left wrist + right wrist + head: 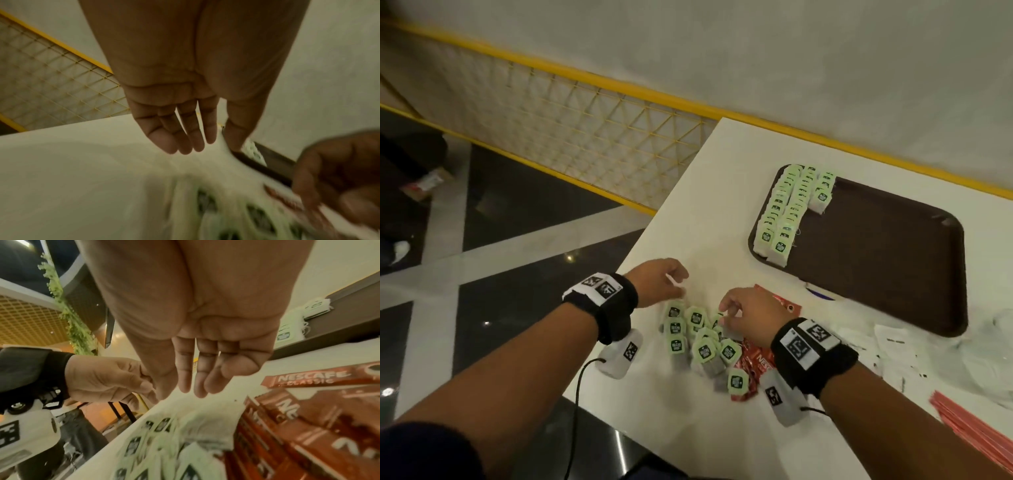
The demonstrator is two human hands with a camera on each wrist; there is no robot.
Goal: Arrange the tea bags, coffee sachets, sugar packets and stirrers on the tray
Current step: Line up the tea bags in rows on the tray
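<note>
Green tea bags under right hand

Left hand: forearm extended forward, palm down, fingers loosely straight. Right hand: forearm extended, palm down, fingers relaxed, slightly bent. Black band on each wrist.

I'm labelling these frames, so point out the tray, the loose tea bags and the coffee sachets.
tray (876,260): head view, bare brown floor.
loose tea bags (703,351): head view, green tag near the pile's middle.
coffee sachets (304,378): right wrist view, printed face of the top red stick.
</note>
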